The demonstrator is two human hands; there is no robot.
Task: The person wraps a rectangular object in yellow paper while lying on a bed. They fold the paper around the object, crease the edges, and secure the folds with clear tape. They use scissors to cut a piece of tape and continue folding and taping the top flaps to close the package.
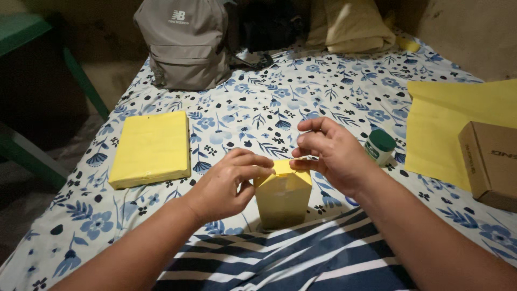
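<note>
A view looked down from the person's head onto a bed covered by a white sheet (258,108) printed with blue and black flowers. Close to the viewer, a small box wrapped in yellow paper (283,199) stood upright on the edge of a navy and white striped cloth (301,258) that lay across the person's lap. Both bare hands met at the top of this box. The left hand (226,186) was curled, its fingertips pinching the folded paper at the box's upper left edge. The right hand (328,153) was also partly closed, its thumb and forefinger pinching the paper at the upper right corner while the other fingers arched above. To the left on the sheet, well apart from the hands, lay a flat rectangular parcel (152,148) already covered in the same yellow paper. To the right, a small white jar with a green lid (379,146) stood just beside the right hand. Further right, a large sheet of yellow paper (452,129) was spread flat, and a brown cardboard box (490,164) rested on its near corner. At the far end of the bed, a grey backpack (186,43) stood upright, with folded pale yellow fabric (350,27) to its right.
</note>
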